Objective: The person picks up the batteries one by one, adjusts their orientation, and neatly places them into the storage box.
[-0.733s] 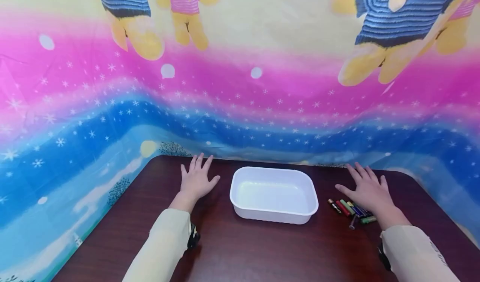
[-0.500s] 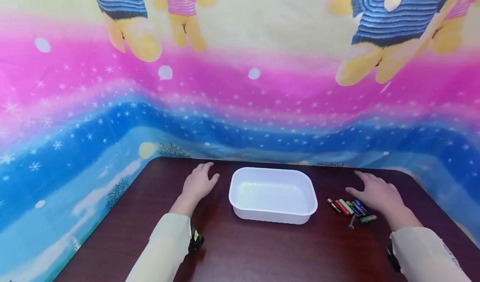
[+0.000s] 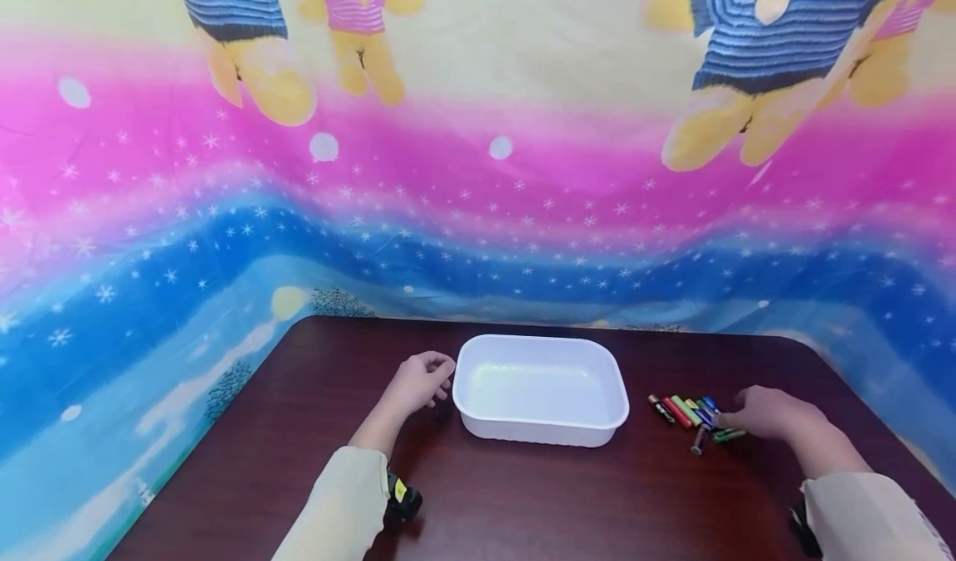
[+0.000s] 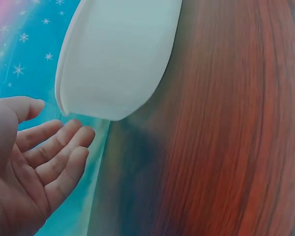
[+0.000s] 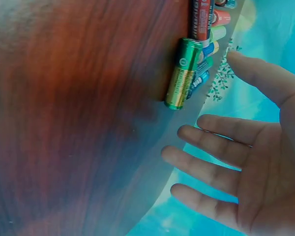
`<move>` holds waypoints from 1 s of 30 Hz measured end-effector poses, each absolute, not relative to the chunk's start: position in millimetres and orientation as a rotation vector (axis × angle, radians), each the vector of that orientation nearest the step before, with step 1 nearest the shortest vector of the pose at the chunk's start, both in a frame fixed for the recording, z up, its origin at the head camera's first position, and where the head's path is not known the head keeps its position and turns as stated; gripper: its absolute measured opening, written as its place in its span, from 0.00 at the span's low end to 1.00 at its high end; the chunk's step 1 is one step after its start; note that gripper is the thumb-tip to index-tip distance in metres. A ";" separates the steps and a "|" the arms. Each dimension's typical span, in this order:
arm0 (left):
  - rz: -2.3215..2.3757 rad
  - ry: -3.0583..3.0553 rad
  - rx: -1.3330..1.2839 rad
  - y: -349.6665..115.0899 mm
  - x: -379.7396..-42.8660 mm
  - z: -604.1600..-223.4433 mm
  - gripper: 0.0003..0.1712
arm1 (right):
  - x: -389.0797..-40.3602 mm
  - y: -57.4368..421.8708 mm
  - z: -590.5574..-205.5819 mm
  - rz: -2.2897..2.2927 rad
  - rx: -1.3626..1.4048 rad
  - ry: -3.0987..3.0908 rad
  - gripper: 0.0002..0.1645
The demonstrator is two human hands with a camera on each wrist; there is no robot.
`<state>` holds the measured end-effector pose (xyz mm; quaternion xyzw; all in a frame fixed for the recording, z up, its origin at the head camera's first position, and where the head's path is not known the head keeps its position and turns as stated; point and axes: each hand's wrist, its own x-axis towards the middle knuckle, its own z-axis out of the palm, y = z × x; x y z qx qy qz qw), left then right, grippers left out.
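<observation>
Lower now, our right hand (image 3: 777, 416) has dropped beside the batteries (image 3: 677, 412), while our left hand (image 3: 418, 384) has drawn close to the tub (image 3: 538, 431).
On the left, our fingers are loosely bent with the thumb standing apart, just beside the tub's left end; we cannot tell whether they touch it. On the right, our fingers are spread and the thumb points at the batteries, contact unclear. These lie in a loose heap on the table (image 3: 568, 495), between the white tub and our right hand; a green-and-gold battery (image 5: 183, 73) is at the side nearer us. We wear pale sleeves (image 3: 336, 495), and a patterned cloth (image 3: 478, 196) hangs behind the table.
</observation>
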<state>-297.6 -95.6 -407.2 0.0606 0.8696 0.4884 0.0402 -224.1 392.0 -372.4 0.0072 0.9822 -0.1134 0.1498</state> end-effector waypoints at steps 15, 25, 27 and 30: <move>1.719 2.459 0.142 -87.9 -294.9 -422.8 0.23 | -216.7 388.8 -384.2 -0.332 0.138 2.778 0.44; 1.657 2.493 0.141 -86.2 -293.5 -425.0 0.24 | -213.2 381.7 -387.0 -0.281 0.176 2.818 0.36; 1.657 2.496 0.142 -85.9 -293.5 -424.7 0.23 | -213.2 380.7 -387.3 -0.274 0.180 2.825 0.36; 1.654 2.504 0.156 -85.7 -293.1 -424.8 0.23 | -213.5 380.0 -387.2 -0.270 0.179 2.826 0.36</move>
